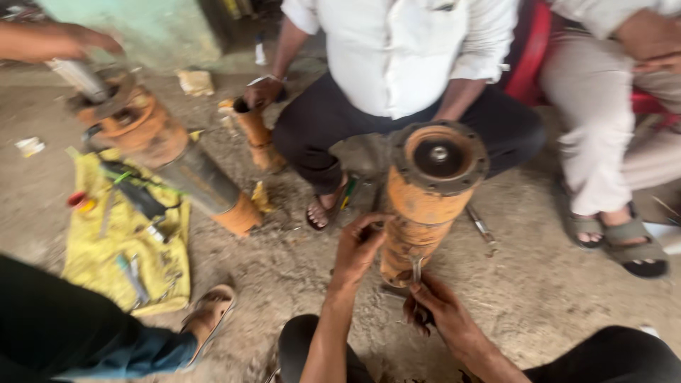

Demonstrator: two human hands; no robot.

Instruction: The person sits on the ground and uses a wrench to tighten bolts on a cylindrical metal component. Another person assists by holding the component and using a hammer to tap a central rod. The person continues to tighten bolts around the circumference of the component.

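Near the bottom middle of the frame: right hand (441, 306), fingers closed around a thin metal spanner (417, 271), its top end pressed against the low part of an orange pump pipe (425, 206). Just left of it: left hand (360, 245), fingers curled and touching the side of the same pipe; hard to tell if anything small is pinched there. Two dark knees at the bottom edge, one on each side of the arms.

The orange pump pipe: standing up, a bit tilted, in the middle right of the frame. Rusty, round, with a dark ring of bolt holes on top and a shiny shaft tip in the centre. On the dirt floor (539, 298) just to its right: one more metal tool (482, 230), lying flat.

Lower left: a yellow cloth (99, 262) spread on the ground, with many small tools on it, too blurry to count. Beside it, one foot in a tan sandal (207, 312) and a blue trouser leg.

Farther back, upper left: a second big orange pump pipe (170, 159), leaning over, with a grey metal middle. Another person's hand (81, 39) on its top end.

Top middle: a person in a white shirt (397, 50) sitting, one hand on a third, smaller orange pipe piece (257, 138). Three orange pipe pieces in all.

Top right: another sitting person in pale trousers (596, 106) and grey sandals, on a red chair (528, 57).

Far back, upper left: a green wall (142, 25) and a small pale block (196, 81) on the ground.
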